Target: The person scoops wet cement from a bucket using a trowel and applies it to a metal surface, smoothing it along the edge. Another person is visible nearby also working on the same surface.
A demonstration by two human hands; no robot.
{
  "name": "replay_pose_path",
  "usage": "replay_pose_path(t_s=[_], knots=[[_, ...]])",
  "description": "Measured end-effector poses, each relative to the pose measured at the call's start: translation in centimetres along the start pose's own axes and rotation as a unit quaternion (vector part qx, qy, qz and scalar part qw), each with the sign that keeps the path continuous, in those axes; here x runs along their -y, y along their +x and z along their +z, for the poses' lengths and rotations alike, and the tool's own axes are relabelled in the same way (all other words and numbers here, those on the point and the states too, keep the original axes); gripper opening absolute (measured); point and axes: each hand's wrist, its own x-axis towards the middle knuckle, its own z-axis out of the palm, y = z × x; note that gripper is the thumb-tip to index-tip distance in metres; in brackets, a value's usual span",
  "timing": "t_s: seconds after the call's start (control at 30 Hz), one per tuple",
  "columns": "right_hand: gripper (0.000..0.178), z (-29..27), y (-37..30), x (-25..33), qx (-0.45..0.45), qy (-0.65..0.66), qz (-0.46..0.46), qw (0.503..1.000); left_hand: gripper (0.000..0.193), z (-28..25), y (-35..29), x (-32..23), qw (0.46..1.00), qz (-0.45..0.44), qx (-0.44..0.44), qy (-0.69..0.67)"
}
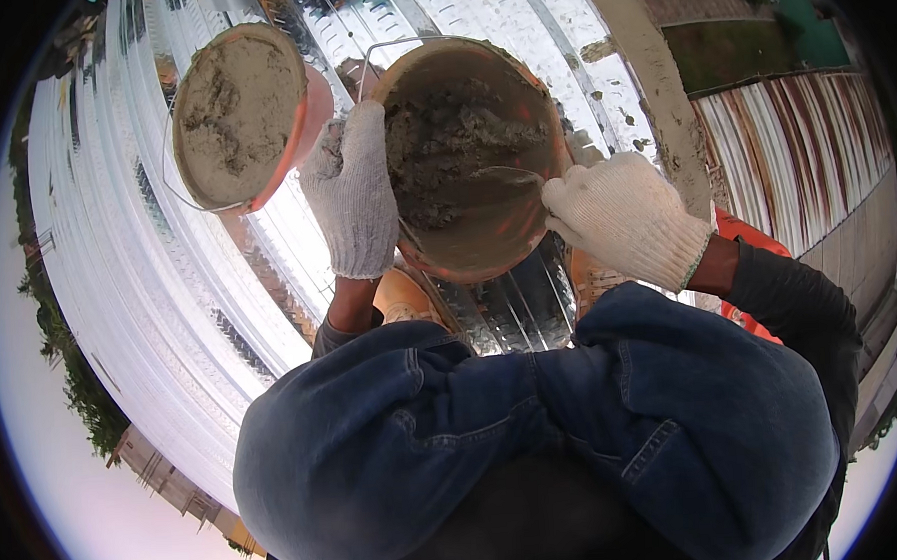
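Note:
A bucket point(552, 125) with orange showing on its side stands tilted between my knees, with wet grey mortar point(452, 130) inside and a wire handle point(398, 42) over its far rim. My left hand point(356, 189), in a white knit glove, grips the bucket's left rim. My right hand point(616, 213), gloved alike, is closed at the right rim around the handle end of a trowel point(494, 181). The trowel's blade lies inside the bucket against the mortar; the handle is hidden in my fist.
A second orange bucket point(306, 111), filled nearly to the rim with mortar, stands to the left. Ribbed shiny metal sheets point(170, 322) spread underneath. A mortar-covered ledge point(660, 81) runs along the right. Beyond it lies a rusty corrugated roof point(793, 155), lower down.

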Motion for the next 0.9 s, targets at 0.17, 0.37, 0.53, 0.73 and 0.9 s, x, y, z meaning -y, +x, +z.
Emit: replay_pose_path(t_s=[0.17, 0.37, 0.53, 0.73, 0.9], knots=[[0.022, -1.7, 1.7, -1.4, -0.115, -0.068, 0.078, 0.988, 0.022, -0.4, 0.6, -0.8, 0.997, 0.021, 0.029, 0.065], [0.031, 1.7, 2.6, -0.2, -0.100, -0.135, -0.007, 0.986, 0.025, 0.0, 2.6, -2.2, 0.998, -0.016, 0.048, 0.021], [0.029, 0.7, -0.1, -0.5, 0.018, -0.052, -0.009, 0.998, 0.026, 0.1, 1.4, -2.4, 0.998, -0.013, 0.045, 0.029], [0.051, -0.3, 1.5, -0.9, 0.080, 0.331, 0.069, 0.938, 0.030, 1.1, 0.3, -2.2, 0.999, -0.006, 0.031, 0.018], [0.046, 0.7, 1.2, -1.3, 0.095, 0.176, 0.053, 0.978, 0.020, -0.9, 0.3, -1.4, 0.996, -0.035, 0.060, 0.047]])
